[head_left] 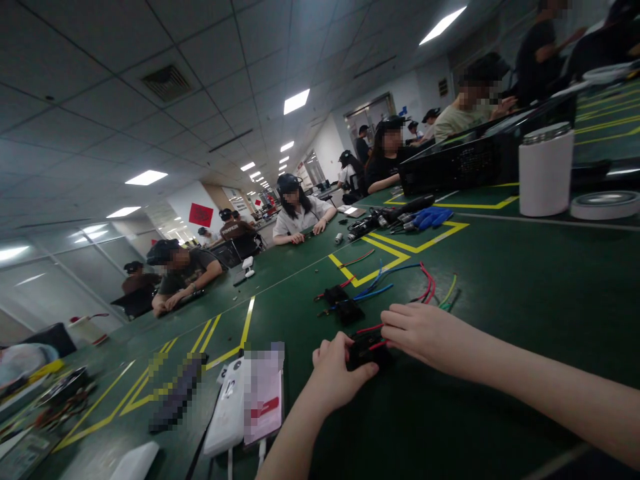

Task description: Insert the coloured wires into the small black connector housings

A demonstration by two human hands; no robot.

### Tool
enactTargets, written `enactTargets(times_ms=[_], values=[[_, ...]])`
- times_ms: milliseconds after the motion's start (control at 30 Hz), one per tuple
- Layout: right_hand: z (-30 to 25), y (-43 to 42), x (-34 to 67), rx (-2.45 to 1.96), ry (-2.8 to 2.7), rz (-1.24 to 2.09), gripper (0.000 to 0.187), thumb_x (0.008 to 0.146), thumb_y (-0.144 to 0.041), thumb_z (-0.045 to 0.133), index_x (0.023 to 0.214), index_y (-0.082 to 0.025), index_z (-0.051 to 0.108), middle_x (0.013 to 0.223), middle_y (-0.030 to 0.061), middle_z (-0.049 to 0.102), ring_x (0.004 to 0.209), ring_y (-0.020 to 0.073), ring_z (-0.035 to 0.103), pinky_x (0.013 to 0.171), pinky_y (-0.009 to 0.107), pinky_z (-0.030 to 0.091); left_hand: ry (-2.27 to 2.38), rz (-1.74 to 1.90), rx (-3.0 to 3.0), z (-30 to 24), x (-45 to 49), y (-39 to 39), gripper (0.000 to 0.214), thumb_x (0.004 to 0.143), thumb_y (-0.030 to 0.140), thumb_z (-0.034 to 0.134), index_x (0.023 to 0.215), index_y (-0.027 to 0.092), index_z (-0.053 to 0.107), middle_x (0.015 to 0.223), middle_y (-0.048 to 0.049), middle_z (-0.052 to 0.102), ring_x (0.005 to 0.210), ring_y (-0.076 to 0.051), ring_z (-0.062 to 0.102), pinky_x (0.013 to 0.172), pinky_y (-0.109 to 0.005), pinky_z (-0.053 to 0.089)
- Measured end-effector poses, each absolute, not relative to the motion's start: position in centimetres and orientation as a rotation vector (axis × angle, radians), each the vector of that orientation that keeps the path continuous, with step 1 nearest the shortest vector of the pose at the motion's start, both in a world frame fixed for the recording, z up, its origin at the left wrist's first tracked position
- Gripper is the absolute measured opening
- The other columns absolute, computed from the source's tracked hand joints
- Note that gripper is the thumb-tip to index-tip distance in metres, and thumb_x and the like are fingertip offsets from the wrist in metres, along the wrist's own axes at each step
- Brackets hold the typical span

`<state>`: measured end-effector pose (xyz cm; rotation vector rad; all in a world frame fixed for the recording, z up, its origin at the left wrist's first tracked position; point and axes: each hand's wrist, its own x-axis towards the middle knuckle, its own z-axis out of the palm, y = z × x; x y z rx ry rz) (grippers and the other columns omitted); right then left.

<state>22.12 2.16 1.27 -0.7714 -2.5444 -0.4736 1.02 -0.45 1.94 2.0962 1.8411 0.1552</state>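
Observation:
A small black block [373, 353] with red wires lies low over the green table, partly covered by my fingers. Around its near left end my left hand [337, 373] is closed, thumb on one side and fingers on the other. My right hand [423, 333] is closed at the block's right end, its fingertips on a red wire [379, 345]; the exact grip is hidden under the fingers. Just beyond sits a second black block [343, 303] with blue and red wires. Loose red wires [429, 283] and a yellow-green wire [451, 291] curve up behind my right hand.
A white power bank [230, 407] and a pink phone [265, 400] with cables lie left of my left arm. Blue-handled tools [430, 218] lie farther back. A pale cup [546, 170] and its lid [605, 205] stand right. Several people sit around the table.

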Motion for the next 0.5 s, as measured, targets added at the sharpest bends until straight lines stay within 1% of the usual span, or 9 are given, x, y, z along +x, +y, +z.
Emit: enactTargets(times_ms=[100,200,300,400,500], values=[[1.1,1.9,22.1,-0.704,-2.493,-0.629,0.013,0.084,-0.011,0.049,0.085,-0.018,0.059,0.084,0.0041,0.059,0.076,0.0176,0.050,0.063,0.031,0.035,1.848,0.145,2.118,1.9,1.2,-0.5,0.037,0.076,0.052,0.058,0.098,0.024,0.048,0.094,-0.0017,0.053,0.090,-0.020,0.047,0.081,-0.029,0.034],[1.0,1.5,21.9,-0.676,-2.466,-0.699,0.013,0.084,-0.010,0.047,0.085,-0.017,0.058,0.081,0.0040,0.060,0.073,0.0180,0.051,0.064,0.032,0.034,1.851,0.142,2.135,1.8,1.3,-0.5,0.037,0.076,0.052,0.057,0.096,0.024,0.047,0.094,-0.0018,0.053,0.089,-0.020,0.047,0.081,-0.030,0.035],[0.4,1.1,21.6,-0.739,-2.460,-0.676,0.010,0.083,-0.010,0.049,0.082,-0.017,0.056,0.074,0.0030,0.061,0.066,0.0172,0.053,0.058,0.031,0.032,1.838,0.159,2.143,1.8,1.4,-0.6,0.036,0.075,0.052,0.058,0.095,0.024,0.047,0.092,-0.0011,0.052,0.088,-0.020,0.048,0.080,-0.030,0.035],[-0.4,0.9,21.2,-0.823,-2.489,-0.620,0.009,0.083,-0.012,0.050,0.077,-0.018,0.054,0.066,0.0019,0.061,0.056,0.0157,0.053,0.051,0.030,0.027,1.843,0.163,2.137,2.0,1.4,-0.7,0.036,0.075,0.052,0.058,0.095,0.024,0.047,0.092,-0.0012,0.053,0.089,-0.020,0.048,0.080,-0.030,0.035],[-0.8,0.7,21.0,-0.851,-2.545,-0.572,0.009,0.077,-0.010,0.052,0.074,-0.018,0.054,0.063,0.0021,0.062,0.052,0.0156,0.054,0.048,0.030,0.024,1.860,0.152,2.132,2.1,1.4,-0.8,0.035,0.076,0.051,0.058,0.094,0.024,0.047,0.093,-0.0015,0.053,0.090,-0.020,0.048,0.081,-0.031,0.035]])
